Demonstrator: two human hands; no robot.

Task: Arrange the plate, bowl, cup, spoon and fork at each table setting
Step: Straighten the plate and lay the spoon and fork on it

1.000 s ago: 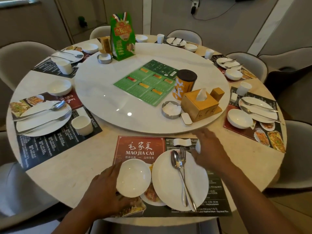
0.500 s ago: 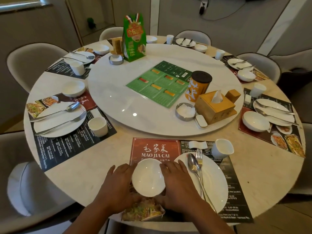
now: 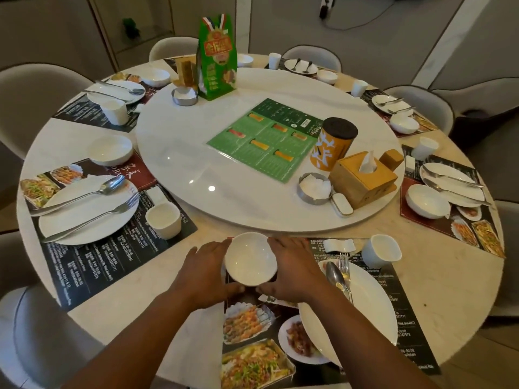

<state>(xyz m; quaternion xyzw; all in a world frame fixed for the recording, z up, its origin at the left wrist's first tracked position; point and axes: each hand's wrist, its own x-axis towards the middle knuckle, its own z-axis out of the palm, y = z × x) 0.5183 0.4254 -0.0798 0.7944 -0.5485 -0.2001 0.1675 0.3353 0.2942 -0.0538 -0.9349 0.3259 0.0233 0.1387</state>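
Observation:
A small white bowl (image 3: 250, 259) sits at the far left part of the near placemat (image 3: 404, 313). My left hand (image 3: 205, 272) cups its left side and my right hand (image 3: 292, 266) cups its right side, fingers curved round the rim. To the right lies a white plate (image 3: 362, 313) with a spoon (image 3: 334, 276) and a fork (image 3: 345, 269) side by side on its far edge. A white cup (image 3: 381, 250) stands beyond the plate, with a white rest (image 3: 339, 245) to its left.
A large white turntable (image 3: 196, 153) fills the table's middle, carrying a green menu (image 3: 266, 138), a tissue box (image 3: 362, 178), an orange canister (image 3: 332, 143) and a green bag (image 3: 216, 56). Other laid settings ring the table, the left plate (image 3: 84, 211) nearest. Chairs surround it.
Both hands have slid the bowl away from me, up the placemat toward the turntable. A second ago the right hand was at the cup, then it joined the left on the bowl.

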